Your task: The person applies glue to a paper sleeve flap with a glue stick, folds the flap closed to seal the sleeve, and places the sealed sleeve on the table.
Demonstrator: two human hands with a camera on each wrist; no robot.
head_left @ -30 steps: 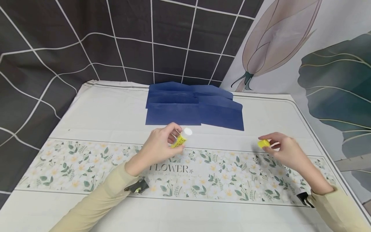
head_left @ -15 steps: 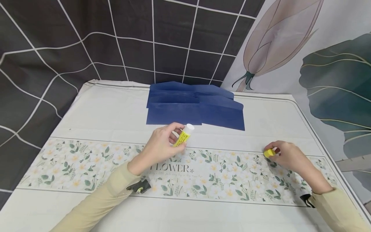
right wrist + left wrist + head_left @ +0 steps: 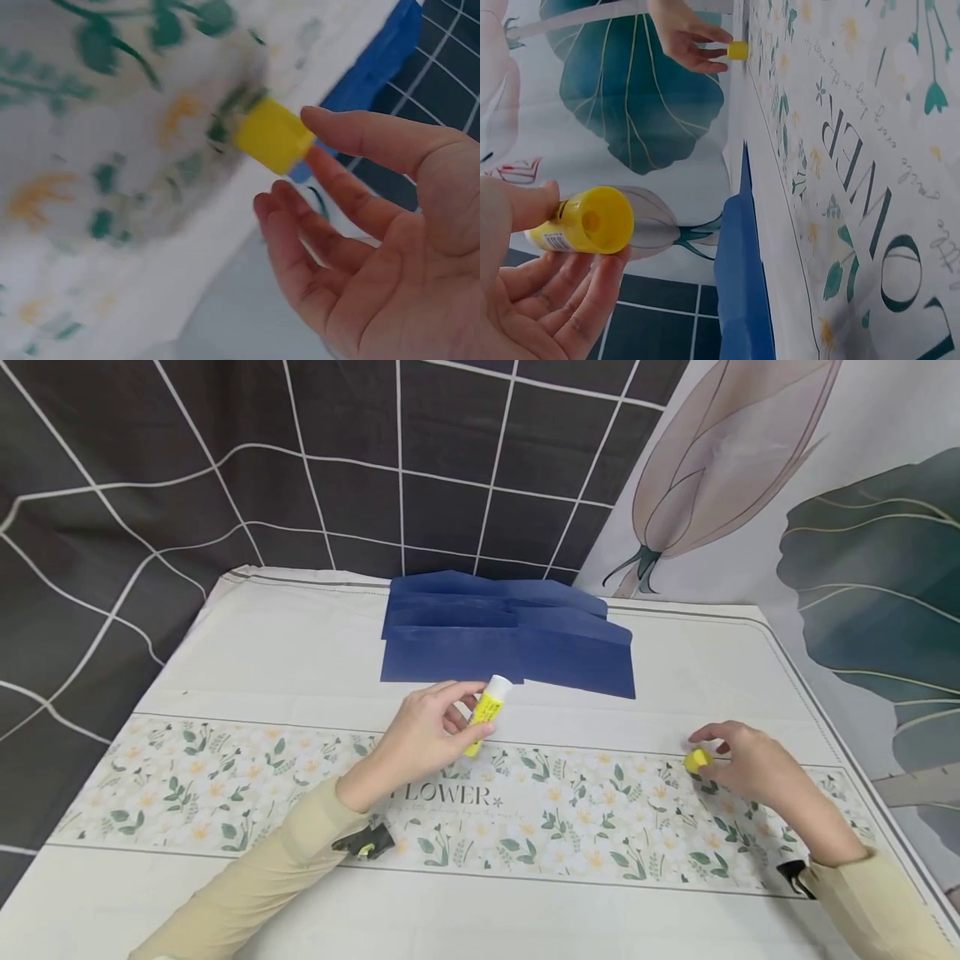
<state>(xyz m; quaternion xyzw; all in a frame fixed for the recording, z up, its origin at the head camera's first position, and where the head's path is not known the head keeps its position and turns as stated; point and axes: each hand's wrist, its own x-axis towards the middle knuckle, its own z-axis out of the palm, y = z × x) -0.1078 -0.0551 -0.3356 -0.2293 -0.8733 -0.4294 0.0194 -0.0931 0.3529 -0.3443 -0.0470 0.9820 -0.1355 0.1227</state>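
Note:
In the head view my left hand [image 3: 423, 727] pinches a yellow glue stick [image 3: 486, 714] between thumb and fingers, its white end tilted up. The left wrist view shows the hollow yellow base of this glue stick [image 3: 592, 221] facing the camera. On the right, a yellow cap [image 3: 697, 762] sits on the floral band of the tablecloth. My right hand [image 3: 746, 764] is right beside it, fingers spread apart. Close up in the right wrist view, the thumb tip of my right hand [image 3: 360, 210] is at the edge of the cap [image 3: 274, 136].
Several dark blue envelopes [image 3: 457, 656] lie overlapping at the back middle of the table. The white tablecloth [image 3: 300, 652] carries a printed floral band with lettering. Behind stands a dark grid-patterned curtain [image 3: 337, 410], with a leaf-printed cloth [image 3: 870, 568] at the right.
My right hand has lowered the yellow cap to the tablecloth, and its fingers have loosened from it. The glue stick in my left hand has shifted slightly right and turned more upright.

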